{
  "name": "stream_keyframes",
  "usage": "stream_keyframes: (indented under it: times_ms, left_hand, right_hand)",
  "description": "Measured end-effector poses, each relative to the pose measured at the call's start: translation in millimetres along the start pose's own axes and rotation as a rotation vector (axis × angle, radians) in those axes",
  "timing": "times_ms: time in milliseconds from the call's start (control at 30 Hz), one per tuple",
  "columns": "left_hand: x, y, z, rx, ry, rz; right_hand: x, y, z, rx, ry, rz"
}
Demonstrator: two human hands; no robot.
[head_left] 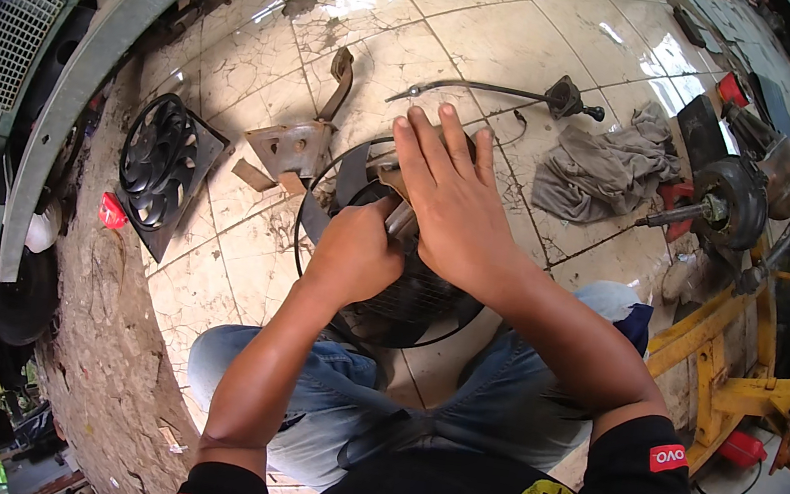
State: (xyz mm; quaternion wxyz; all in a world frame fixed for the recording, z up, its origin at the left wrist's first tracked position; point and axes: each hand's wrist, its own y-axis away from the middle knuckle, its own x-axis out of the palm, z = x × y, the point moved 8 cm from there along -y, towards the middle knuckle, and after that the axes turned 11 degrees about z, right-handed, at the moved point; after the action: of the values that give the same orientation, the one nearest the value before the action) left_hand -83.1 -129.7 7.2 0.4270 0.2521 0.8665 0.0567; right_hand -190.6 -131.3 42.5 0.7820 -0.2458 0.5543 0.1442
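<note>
In the middle of the picture, the round black part lies between the bent legs, perhaps for steadiness. The left hand is curled closed, seemingly around a small metal piece. The right hand is flat, fingers extended, maybe bracing; what its palm touches is hidden, I cannot tell.

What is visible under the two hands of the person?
Under the left hand and right hand is a round, black, partly meshed part. A silvery piece shows between the hands. What lies directly beneath the right palm is covered.
</note>
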Motion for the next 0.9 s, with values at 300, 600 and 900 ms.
stream_keyframes:
  times_ms: [300,600,900]
  left_hand:
    - [-8.6,-0.5,0.1,0.014,0.001,-0.068]
    - [-10.5,4.3,10.4,-0.025,0.056,-0.023]
    - [-12.5,2.2,13.2,-0.026,0.071,0.000]
  right_hand:
    - [7.2,-15.5,-14.7,-0.065,-0.148,0.061]
    - [-13.3,-5.6,-41.7,-0.097,-0.308,0.108]
    - [0.3,10.7,-9.5,-0.097,-0.009,0.143]
